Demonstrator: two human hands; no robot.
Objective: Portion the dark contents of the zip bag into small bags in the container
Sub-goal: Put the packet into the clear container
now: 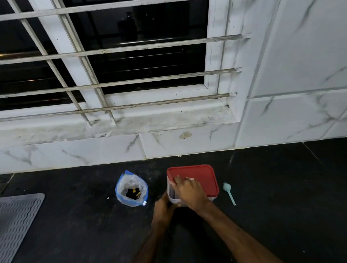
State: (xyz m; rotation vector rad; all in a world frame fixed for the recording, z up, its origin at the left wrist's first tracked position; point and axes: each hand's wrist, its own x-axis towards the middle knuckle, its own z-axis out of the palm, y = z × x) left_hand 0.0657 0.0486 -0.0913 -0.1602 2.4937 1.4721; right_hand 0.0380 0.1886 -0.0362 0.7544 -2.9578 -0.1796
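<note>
Black stone counter (272, 186) runs under a barred window (125, 63) and a wall of white marble-look tile (285, 65). Toward the counter's back edge, about midway along the visible stretch, stands the zip bag (131, 188), upright with its mouth open, and the dark contents (131, 193) sit low inside with a few yellow bits among them. Just beside it on the right is the container (173, 199), clear-walled, with a red lid (203, 178) on top. The small bags cannot be seen through it. The right hand (189, 190) lies over the lid's near-left corner with its fingers curled on the lid's left edge, gripping it. The left hand (162, 208) is against the container's near-left side, but its fingers are hidden, so I cannot tell whether it clasps the wall or only braces it. The step in hand looks to be taking the lid off. To do that well, the left hand should pin the base flat on the counter while the right peels one corner up first, then works along the edge rather than yanking. A sudden release could knock the container into the open bag and tip it. The lid is best set down toward the counter's right side, clear of the pale teal scoop (229, 192) lying just right of the container. A grey ribbed mat (12, 224) lies at the counter's left edge, well apart.
</note>
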